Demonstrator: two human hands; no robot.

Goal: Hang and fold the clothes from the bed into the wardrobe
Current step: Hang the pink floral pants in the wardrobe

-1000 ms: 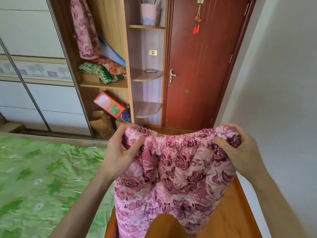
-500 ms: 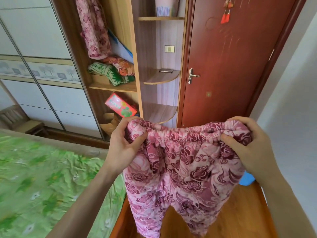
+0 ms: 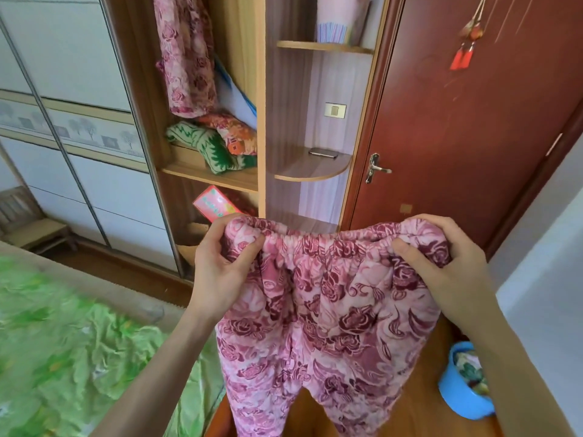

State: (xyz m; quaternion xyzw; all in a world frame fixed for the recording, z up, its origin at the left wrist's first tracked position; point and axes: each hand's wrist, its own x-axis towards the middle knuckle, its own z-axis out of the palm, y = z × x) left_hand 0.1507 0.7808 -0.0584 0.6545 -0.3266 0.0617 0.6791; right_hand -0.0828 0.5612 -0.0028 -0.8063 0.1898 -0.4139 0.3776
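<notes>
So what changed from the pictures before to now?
The view has shifted toward the wardrobe, which looks nearer, and a blue basin now shows on the floor at the right. Nothing was grabbed or let go: the left hand and right hand still pinch the waistband of the pink floral trousers, legs hanging. The folded clothes on the shelf have not moved.

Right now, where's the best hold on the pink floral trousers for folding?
Hold the gathered waistband at its two ends, coming from above, as the left hand and right hand do: the pink floral trousers hang flat, legs straight down.
</notes>
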